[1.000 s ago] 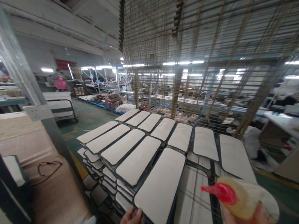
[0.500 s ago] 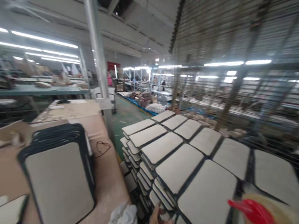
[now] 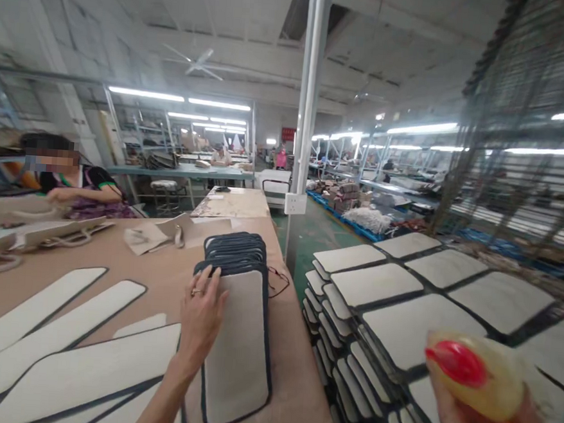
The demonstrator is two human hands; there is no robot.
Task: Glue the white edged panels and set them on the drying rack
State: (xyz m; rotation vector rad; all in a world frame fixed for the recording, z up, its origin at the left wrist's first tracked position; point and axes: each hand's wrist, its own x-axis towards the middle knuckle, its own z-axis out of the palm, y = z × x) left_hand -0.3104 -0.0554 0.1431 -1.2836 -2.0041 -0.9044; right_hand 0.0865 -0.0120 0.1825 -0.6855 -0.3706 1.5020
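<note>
My left hand [image 3: 203, 312] lies with fingers stretched out over the upper left edge of a pale, dark-edged panel [image 3: 238, 356]. That panel leans at the front of a fanned stack of similar panels [image 3: 236, 244] on the brown-covered table [image 3: 294, 373]. At the lower right, my right hand [image 3: 470, 421] is wrapped round a soft-looking bottle [image 3: 504, 382] of yellowish content with a red cap [image 3: 457, 363]. The bottle is held above the piles of panels [image 3: 378, 286] on the right; its nozzle points left.
Loose pale panels [image 3: 88, 365] overlap on the table at left. Behind them a co-worker [image 3: 81, 184] sits handling beige pieces with looped handles [image 3: 67, 238]. A metal post [image 3: 308, 110] with a socket box [image 3: 295, 204] rises by the table edge. A wire rack [image 3: 525, 112] tilts overhead at right.
My view has turned left, bringing the co-worker and loose panels into sight. My left hand has moved from beside the right-hand piles onto the leaning panel. The bottle stays in my right hand.
</note>
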